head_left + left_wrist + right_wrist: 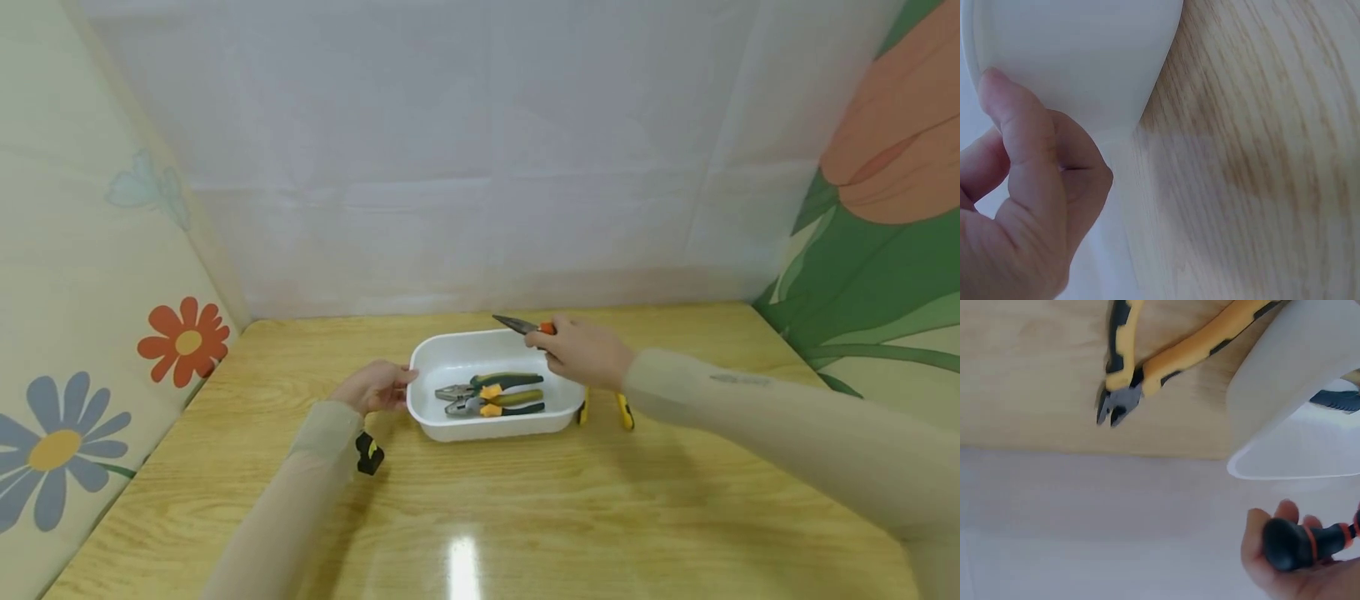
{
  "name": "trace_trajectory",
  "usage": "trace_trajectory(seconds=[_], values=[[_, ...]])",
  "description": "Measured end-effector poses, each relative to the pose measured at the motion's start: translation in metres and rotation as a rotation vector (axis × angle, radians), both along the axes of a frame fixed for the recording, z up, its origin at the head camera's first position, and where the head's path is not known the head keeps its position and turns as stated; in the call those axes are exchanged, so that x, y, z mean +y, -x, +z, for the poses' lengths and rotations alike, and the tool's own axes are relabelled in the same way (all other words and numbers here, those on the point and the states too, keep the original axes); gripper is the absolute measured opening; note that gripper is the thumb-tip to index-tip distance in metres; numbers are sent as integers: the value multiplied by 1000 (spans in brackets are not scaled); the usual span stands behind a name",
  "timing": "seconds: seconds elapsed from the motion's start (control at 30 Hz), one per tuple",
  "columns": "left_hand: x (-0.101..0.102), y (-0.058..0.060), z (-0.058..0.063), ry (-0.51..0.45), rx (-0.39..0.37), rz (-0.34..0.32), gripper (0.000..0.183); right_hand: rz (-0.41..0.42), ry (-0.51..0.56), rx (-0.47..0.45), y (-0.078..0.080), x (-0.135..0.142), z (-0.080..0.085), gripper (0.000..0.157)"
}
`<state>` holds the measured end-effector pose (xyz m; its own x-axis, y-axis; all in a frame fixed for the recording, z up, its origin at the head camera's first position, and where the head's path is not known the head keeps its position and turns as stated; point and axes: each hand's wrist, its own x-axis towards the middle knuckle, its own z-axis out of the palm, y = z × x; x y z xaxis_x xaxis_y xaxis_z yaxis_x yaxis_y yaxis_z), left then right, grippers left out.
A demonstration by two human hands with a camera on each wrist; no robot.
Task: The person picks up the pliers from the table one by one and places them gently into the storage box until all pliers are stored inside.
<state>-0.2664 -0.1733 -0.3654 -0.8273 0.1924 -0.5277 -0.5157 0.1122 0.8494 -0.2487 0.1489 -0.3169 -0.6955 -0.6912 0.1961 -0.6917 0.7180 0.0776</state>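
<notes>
My left hand [375, 387] pinches the left rim of a white tray [495, 431], thumb over the edge in the left wrist view. Inside lie combination pliers [480, 388] with dark green and orange handles and, nearer me, another pair of pliers [467, 407] with yellow-and-black handles. Above the tray's far right part, my right hand [588, 352] grips needle-nose pliers [517, 324], their pointed jaws aimed left. The right wrist view shows their black handle [1291, 544] with red bands in the curled fingers.
Diagonal cutters [1124, 394] with yellow-and-black handles lie spread on the wooden table [525, 517] right of the tray, partly hidden by my right forearm in the head view. A small black-and-yellow object [369, 452] sits beside my left wrist. A white backdrop [465, 233] stands behind.
</notes>
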Motion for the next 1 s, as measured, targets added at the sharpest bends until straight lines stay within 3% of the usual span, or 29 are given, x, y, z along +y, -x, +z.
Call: trace_trajectory(seconds=[0.43,0.67,0.83,1.0], values=[[0,1,2,-7,-7,3,32,256,-163,27,23,-16,3,26],[0,2,1,-20,-10,2,29,348,-206,56,33,-25,7,26],[0,2,1,-4,-17,7,36,377,-283,71,39,-30,5,26],[0,2,1,14,-18,7,39,355,-335,13,45,-39,2,27]])
